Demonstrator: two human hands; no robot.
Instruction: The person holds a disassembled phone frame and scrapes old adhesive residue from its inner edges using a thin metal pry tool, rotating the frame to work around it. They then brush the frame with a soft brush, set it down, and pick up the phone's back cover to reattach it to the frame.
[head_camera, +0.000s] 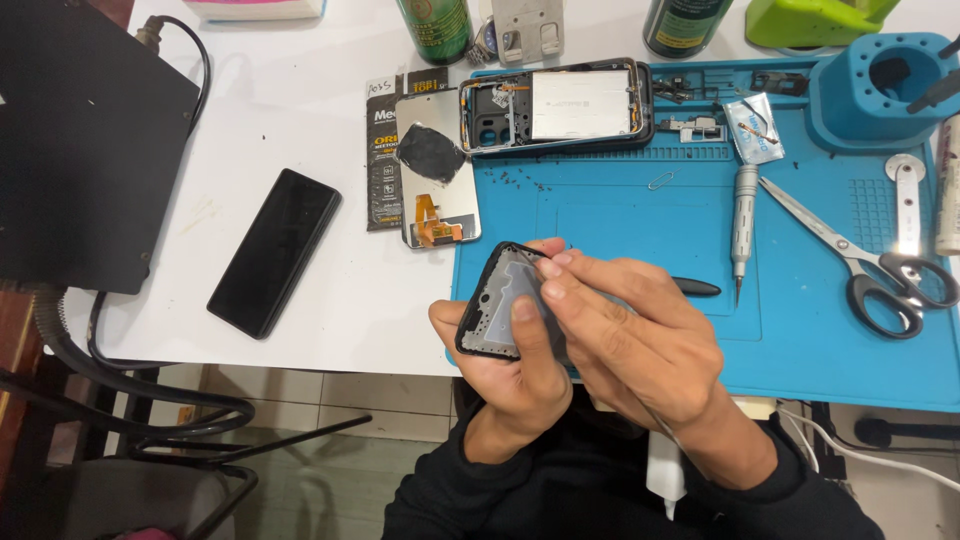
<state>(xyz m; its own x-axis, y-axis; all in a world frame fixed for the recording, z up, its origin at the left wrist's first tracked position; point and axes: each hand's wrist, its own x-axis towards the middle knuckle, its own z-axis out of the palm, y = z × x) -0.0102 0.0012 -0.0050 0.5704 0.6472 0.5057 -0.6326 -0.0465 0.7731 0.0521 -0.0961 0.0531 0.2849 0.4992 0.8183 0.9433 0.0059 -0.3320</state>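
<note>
My left hand (505, 375) grips a black phone frame (495, 300) from below, its grey inner side facing up and my thumb lying across it. My right hand (630, 340) rests over the frame's right side, fingertips pinched at its top edge; whether a tool is in those fingers is hidden. An opened phone body (555, 105) with a silver battery lies at the back of the blue work mat (820, 340). A detached screen panel (437, 190) with an orange flex cable lies face down to its left.
A black phone (275, 250) lies on the white table at left, beside a black box (85, 140). On the mat are a silver screwdriver (743, 225), scissors (860, 260), a black spudger (695, 287), a paper clip and small parts. Bottles and a blue holder stand behind.
</note>
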